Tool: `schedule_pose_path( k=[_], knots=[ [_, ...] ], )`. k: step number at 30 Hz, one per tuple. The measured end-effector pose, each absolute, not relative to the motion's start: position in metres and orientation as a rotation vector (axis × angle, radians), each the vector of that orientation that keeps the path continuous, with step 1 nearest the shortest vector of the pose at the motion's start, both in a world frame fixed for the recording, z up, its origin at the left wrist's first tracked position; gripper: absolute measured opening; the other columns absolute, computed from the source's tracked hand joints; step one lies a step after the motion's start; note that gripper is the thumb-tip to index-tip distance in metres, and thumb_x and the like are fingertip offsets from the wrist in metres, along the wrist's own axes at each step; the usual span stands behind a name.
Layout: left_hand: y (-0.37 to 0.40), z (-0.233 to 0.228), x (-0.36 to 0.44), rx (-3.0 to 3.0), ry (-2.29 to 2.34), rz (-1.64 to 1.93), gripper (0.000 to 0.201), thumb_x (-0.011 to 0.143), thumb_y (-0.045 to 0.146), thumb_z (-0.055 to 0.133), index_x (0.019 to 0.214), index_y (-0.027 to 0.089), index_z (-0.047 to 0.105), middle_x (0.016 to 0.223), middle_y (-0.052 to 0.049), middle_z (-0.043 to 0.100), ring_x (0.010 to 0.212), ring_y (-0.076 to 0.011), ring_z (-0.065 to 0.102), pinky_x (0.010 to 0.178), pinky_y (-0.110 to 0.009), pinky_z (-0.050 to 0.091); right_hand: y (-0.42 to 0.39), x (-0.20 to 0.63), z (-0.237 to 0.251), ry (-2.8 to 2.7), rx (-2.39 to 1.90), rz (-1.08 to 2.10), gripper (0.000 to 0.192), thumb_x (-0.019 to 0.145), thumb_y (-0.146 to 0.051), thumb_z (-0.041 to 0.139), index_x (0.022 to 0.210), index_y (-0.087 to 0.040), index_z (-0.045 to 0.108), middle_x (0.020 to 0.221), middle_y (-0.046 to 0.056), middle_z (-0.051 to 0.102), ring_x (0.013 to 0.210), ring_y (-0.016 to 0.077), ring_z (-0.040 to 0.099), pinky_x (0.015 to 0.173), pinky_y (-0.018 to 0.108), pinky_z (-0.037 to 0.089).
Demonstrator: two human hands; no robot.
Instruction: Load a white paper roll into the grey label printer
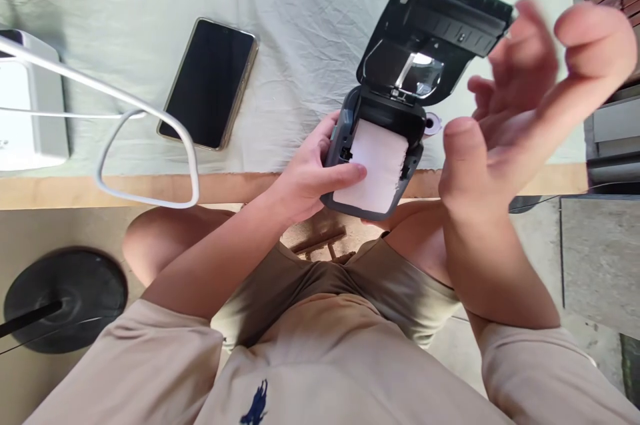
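Black plastic boxy printer (387,109), centre-right: our left hand (314,175) clasps it, thumb on its white paper roll (380,152); upper right, our right hand (510,138) spreads loosely by the raised windowed lid (440,18), contact unclear. Paper's in; closing remains, we judge.

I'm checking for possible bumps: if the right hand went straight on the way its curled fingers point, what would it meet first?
Most likely the raised lid of the black device: the right hand's blurred fingers lie right by its edge. Depth is unclear, so they may already touch it.
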State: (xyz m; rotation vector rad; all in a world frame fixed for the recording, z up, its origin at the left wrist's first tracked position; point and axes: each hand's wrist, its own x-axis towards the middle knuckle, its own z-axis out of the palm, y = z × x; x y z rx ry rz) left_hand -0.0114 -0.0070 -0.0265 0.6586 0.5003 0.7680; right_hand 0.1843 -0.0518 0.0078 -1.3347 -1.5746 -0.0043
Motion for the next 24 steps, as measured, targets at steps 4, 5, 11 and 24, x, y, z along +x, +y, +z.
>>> schedule_pose_path(
  k=[4, 5, 11, 24],
  knots=[
    [-0.008, -0.026, -0.013, 0.692, 0.5, 0.77, 0.059, 0.069, 0.023, 0.099, 0.12, 0.023, 0.071, 0.095, 0.001, 0.079, 0.077, -0.0196, 0.077, 0.064, -0.026, 0.061, -0.051, 0.186, 0.007, -1.382, -1.103, 0.204, 0.031, 0.11, -0.045, 0.051, 0.136, -0.034, 0.063, 0.139, 0.003, 0.05, 0.11, 0.0163, 0.073, 0.116, 0.046, 0.055],
    [-0.009, -0.024, -0.012, 0.681, 0.513, 0.787, 0.056, 0.069, 0.022, 0.098, 0.118, 0.023, 0.072, 0.094, 0.001, 0.079, 0.075, -0.0183, 0.076, 0.064, -0.026, 0.061, -0.05, 0.186, 0.007, -1.351, -1.064, 0.218, 0.025, 0.109, -0.043, 0.052, 0.127, -0.032, 0.066, 0.134, 0.002, 0.048, 0.101, 0.0136, 0.072, 0.115, 0.045, 0.056],
    [-0.01, -0.011, -0.009, 0.531, 0.596, 0.789, 0.032, 0.08, 0.032, 0.082, 0.109, 0.022, 0.075, 0.1, -0.008, 0.084, 0.108, -0.035, 0.083, 0.08, -0.036, 0.068, -0.042, 0.186, 0.005, -1.464, -1.128, 0.111, 0.022, 0.108, -0.05, 0.046, 0.115, -0.032, 0.058, 0.093, 0.002, 0.051, 0.091, 0.0202, 0.071, 0.097, 0.043, 0.061],
    [-0.012, -0.001, -0.006, 0.331, 0.714, 0.87, 0.031, 0.098, 0.021, 0.052, 0.12, 0.01, 0.07, 0.11, -0.018, 0.083, 0.133, -0.0478, 0.075, 0.103, -0.06, 0.068, -0.183, 0.333, -0.03, -1.359, -2.347, -0.287, 0.02, 0.103, -0.048, 0.066, 0.104, -0.028, 0.069, 0.086, 0.007, 0.067, 0.076, 0.0231, 0.067, 0.072, 0.042, 0.056]
  ],
)
